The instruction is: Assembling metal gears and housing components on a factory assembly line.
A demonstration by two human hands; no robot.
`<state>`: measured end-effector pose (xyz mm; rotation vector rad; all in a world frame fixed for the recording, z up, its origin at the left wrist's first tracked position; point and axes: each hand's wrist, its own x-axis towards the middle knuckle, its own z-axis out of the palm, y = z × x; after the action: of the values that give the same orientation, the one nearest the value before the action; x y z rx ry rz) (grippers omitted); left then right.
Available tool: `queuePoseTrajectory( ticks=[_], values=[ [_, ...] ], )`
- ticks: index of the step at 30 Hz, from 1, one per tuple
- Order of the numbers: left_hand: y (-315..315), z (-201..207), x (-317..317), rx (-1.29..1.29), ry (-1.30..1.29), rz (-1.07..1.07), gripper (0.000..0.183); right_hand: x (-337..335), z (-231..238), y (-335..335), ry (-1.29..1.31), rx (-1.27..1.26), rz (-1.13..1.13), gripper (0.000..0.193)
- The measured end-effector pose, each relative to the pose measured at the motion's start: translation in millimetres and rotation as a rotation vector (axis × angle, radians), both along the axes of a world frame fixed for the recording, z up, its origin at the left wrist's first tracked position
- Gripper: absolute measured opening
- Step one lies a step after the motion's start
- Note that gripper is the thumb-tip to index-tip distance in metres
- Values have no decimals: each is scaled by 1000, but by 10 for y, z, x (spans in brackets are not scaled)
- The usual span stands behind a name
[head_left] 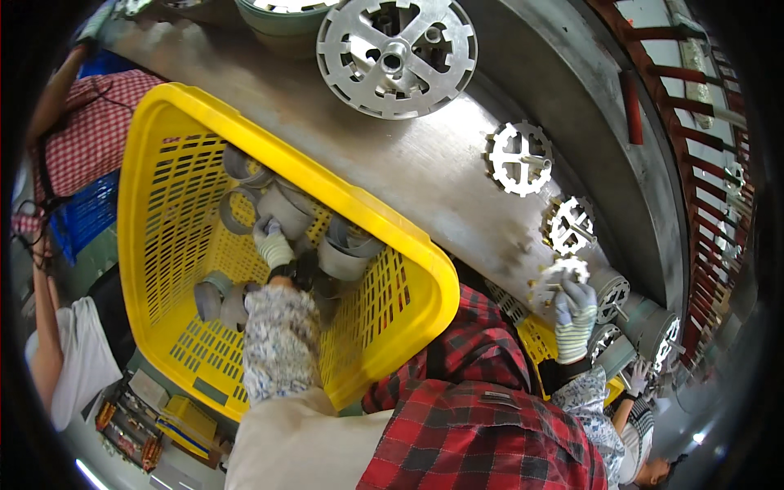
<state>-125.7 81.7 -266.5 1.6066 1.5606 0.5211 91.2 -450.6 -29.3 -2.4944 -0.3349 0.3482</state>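
My left hand (274,243), in a striped knit glove, reaches into a yellow plastic basket (327,184). Its fingers close on the edge of a wide grey ring (286,211) among several other grey rings. Off to the right, my right hand (575,320), gloved the same way, pinches the central stem of a toothed metal disc (565,271) just above the metal bench. Two similar toothed discs, a nearer one (571,225) and a farther one (521,159), lie beyond it on the bench. My left fingertips are partly hidden against the ring.
Toothed metal wheels are stacked (397,59) at the bench's far side. Grey cylinders with toothed discs in their ends (649,331) stand right of my right hand. A raised metal edge borders the bench (359,135). Other people work at left and lower right.
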Motion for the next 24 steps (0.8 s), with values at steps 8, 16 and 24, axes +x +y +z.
queuePoseTrajectory(
  ticks=[8, 16, 24],
  values=[
    [-651, 2214, 505, -772, -1353, -388, 22, 60, -28, 184, -156, 113, 171, 12],
    [-3377, 2441, 1852, -1105, -531, -450, 25, -193, 247, -895, -294, 490, -418, 11],
    [-4244, 1074, 1925, -890, -283, -664, 28, -568, 37, -1222, -297, 325, -231, 21]
  ],
)
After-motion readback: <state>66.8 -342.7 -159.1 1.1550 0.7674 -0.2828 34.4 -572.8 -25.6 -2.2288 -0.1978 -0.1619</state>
